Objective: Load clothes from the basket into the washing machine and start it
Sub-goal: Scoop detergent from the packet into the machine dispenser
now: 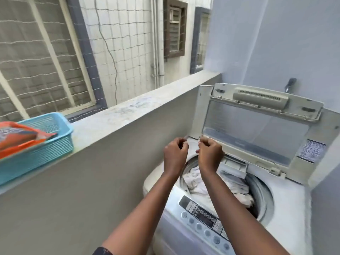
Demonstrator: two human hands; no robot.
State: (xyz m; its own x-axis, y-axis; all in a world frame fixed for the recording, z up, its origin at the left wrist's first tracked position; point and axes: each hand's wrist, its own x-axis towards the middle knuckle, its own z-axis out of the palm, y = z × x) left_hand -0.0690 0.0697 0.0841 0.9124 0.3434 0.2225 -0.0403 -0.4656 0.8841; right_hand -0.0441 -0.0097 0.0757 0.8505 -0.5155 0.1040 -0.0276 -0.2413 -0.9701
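Observation:
A white top-loading washing machine (287, 208) stands at the lower right with its lid (257, 133) propped open against the wall. Pale, crumpled clothes (198, 183) lie in the drum. My left hand (175, 151) and my right hand (209, 151) hover close together above the drum's far-left rim, both with fingers curled shut. Whether something small is pinched between them is too small to tell. The blue plastic basket (42, 151) sits on the ledge at the far left, holding an orange packet (20, 138). The control panel (204, 216) with its round buttons runs under my forearms.
A grey concrete ledge (128, 115) runs from the basket to the machine, with netting and a neighbouring building beyond it. A small drawer (233, 166) is pulled out at the drum's back rim. A tap (289, 84) pokes out of the wall behind the lid.

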